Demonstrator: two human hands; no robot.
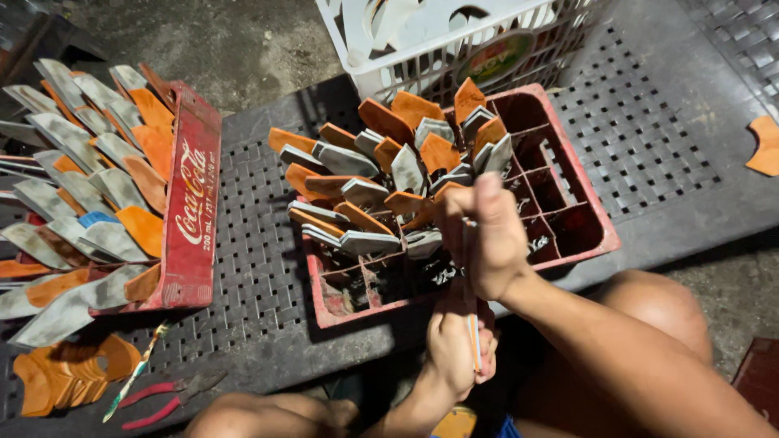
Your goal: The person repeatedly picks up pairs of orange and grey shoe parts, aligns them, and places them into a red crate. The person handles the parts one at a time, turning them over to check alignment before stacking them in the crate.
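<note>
1. The left hand is closed in a fist around the lower end of a narrow, flat strip with an orange edge, held upright just in front of the person's knees.
2. The right hand is closed on the upper end of the same strip, thumb up and fingers wrapped; what it does at the tip is hidden by the fingers.
3. The strip stands directly before the near rim of a red compartment crate, which is partly filled with upright grey blades with orange handles. Its right-hand cells are unfilled.
4. A second red crate to the left is packed with the same pieces. Red-handled pliers and a stack of orange handle pieces lie near the front of the dark perforated tabletop. A white basket stands behind.
5. Judgement: both hands should stay firmly closed and well apart along the strip, keeping it straight and the fingers off any sharp edge.
</note>
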